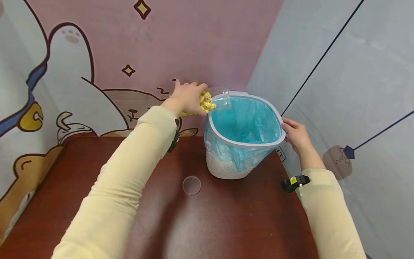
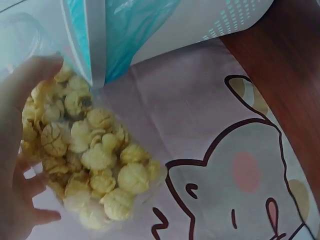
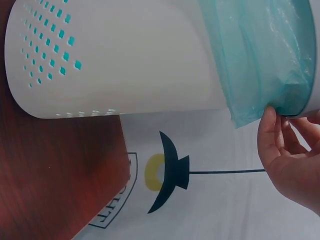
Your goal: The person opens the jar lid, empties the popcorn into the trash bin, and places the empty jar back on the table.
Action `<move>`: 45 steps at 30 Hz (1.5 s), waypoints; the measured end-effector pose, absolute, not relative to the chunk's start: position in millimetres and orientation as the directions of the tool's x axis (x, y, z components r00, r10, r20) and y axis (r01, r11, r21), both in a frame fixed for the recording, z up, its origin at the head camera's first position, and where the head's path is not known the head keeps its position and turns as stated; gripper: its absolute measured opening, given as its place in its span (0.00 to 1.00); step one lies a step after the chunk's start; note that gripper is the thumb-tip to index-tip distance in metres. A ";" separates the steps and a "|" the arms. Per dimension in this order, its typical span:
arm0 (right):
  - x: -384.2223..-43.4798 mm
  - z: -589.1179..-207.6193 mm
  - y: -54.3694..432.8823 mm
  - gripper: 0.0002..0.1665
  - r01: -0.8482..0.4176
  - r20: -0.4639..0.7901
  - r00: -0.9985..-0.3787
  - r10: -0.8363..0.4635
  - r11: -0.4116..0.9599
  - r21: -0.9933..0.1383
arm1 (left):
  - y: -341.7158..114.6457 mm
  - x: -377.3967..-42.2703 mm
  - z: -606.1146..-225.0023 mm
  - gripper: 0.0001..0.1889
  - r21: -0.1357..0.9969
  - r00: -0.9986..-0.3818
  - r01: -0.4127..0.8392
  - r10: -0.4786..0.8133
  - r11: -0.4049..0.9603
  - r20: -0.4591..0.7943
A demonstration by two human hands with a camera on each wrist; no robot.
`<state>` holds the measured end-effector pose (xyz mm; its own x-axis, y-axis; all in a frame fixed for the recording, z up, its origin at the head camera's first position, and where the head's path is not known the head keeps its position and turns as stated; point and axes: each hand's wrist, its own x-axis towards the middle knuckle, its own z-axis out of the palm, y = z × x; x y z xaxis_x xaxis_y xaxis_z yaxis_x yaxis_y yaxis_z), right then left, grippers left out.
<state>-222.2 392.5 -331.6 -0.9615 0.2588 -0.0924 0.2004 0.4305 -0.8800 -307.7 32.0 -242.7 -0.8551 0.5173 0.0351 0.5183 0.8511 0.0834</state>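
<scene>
Left grip [image 1: 190, 98] is being wrapped round a clear jar [image 1: 221, 102] of popcorn [image 2: 100, 155], which is being held sideways with its mouth [image 1: 228, 100] over a bin [image 1: 223, 169]. The bin's rim [image 1: 245, 145] is being pinched by the right grip [image 1: 297, 136]. The bin is being lined by a blue bag [image 1: 233, 120], and nearby a round clear lid [image 1: 192, 185] is being supported by the bench [image 1: 226, 219].

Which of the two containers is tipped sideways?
The popcorn jar, held in the left hand with its mouth toward the bin. The bin, by contrast, stands on the table, opening upward.
</scene>
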 end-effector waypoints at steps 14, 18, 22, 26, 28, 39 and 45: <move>-222.5 -337.2 391.9 0.33 0.205 -0.076 -0.958 0.276 0.478 -0.854 | 62.2 -301.3 -251.1 0.48 -0.141 -0.830 0.542 0.554 0.829 0.066; -224.4 -337.8 393.2 0.33 0.198 -0.068 -0.958 0.278 0.470 -0.860 | 65.4 -300.7 -248.7 0.48 -0.185 -0.822 0.544 0.564 0.819 0.078; -224.9 -336.9 393.7 0.33 0.193 -0.065 -0.958 0.280 0.462 -0.866 | 70.8 -298.6 -246.6 0.46 -0.246 -0.813 0.541 0.575 0.804 0.094; -225.8 -336.7 393.4 0.33 0.204 -0.070 -0.954 0.290 0.465 -0.862 | 76.3 -296.2 -247.3 0.44 -0.307 -0.799 0.538 0.591 0.785 0.112; -226.5 -336.9 393.4 0.33 0.212 -0.075 -0.952 0.296 0.464 -0.860 | 78.4 -295.2 -248.4 0.43 -0.337 -0.791 0.537 0.600 0.773 0.117; -227.3 -334.2 391.4 0.32 0.192 -0.056 -0.956 0.287 0.469 -0.862 | 83.0 -291.2 -252.2 0.40 -0.440 -0.737 0.548 0.659 0.712 0.149; -227.7 -334.6 391.1 0.32 0.191 -0.055 -0.956 0.287 0.470 -0.862 | 83.4 -290.2 -253.3 0.37 -0.483 -0.724 0.538 0.672 0.691 0.154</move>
<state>-227.7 391.1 -334.6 -0.9562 0.2874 -0.0552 0.1910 0.4698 -0.8619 -290.2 83.4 -253.3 -0.7241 0.6723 0.1543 0.5384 0.6907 -0.4828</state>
